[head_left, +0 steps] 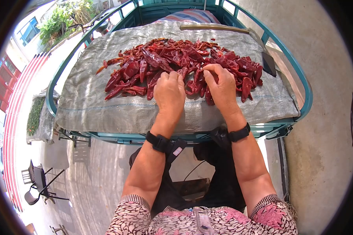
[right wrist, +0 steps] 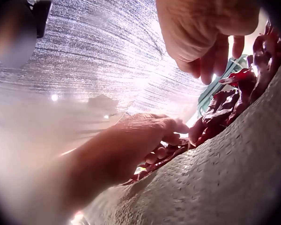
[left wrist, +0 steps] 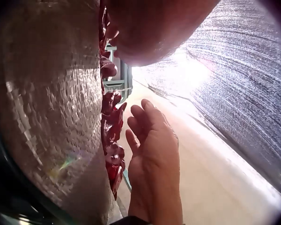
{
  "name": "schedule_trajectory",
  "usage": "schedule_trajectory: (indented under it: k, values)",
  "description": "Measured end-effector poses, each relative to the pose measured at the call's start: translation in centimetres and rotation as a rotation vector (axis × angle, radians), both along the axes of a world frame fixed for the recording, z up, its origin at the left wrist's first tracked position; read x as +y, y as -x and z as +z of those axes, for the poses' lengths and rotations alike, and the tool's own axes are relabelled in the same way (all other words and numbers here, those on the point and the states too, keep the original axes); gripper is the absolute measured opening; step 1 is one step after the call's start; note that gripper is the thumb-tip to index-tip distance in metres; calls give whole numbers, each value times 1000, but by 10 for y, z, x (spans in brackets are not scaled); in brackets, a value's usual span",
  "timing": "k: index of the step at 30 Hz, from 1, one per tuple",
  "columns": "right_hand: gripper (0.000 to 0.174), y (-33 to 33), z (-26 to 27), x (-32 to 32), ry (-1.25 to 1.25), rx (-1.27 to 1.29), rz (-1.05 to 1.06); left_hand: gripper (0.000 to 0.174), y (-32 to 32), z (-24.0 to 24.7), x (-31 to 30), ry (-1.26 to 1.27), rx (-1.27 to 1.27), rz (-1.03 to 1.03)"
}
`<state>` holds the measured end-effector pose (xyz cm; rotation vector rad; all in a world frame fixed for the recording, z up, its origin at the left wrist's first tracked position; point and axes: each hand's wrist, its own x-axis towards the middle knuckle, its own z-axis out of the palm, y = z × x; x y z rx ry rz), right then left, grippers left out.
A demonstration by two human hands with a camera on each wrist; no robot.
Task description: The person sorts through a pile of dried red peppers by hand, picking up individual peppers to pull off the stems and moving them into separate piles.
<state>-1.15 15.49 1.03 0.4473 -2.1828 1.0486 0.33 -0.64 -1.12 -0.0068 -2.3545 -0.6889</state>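
A broad heap of dried red chili peppers (head_left: 157, 58) lies on a grey woven sheet (head_left: 102, 113). At the heap's near edge, my left hand (head_left: 169, 92) has its fingers curled, with a dried chili (head_left: 182, 72) at the fingertips. The right wrist view shows this left hand (right wrist: 136, 140) from the side, fingertips against a chili (right wrist: 196, 132). My right hand (head_left: 221, 84) is just to the right over the peppers, index finger bent toward the thumb. In the left wrist view, the right hand (left wrist: 154, 159) has loosely bent fingers, thumb apart, nothing showing between them.
The sheet covers a teal-railed cart bed (head_left: 298, 78). A wooden stick (head_left: 215, 28) lies behind the heap, and a dark phone-like slab (head_left: 268, 64) at its right. Left of the cart are a sack with green produce (head_left: 36, 115) and a folding chair (head_left: 39, 182).
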Motion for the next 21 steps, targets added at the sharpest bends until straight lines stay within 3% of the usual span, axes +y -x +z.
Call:
schedule_trajectory:
  k: [9,15,18,21]
  values:
    - [11,-3,2,-2,9,-1,65,21,18,-6,-6,32,115,-181]
    - [11,-2,0,0,-7,-11,56,26,33,-8,-5,111,129,-102]
    - [11,-2,0,1,8,-5,62,30,40,-14,-9,265,124,-96]
    - [10,-3,1,2,33,-35,42,26,41,-15,-5,293,160,-30]
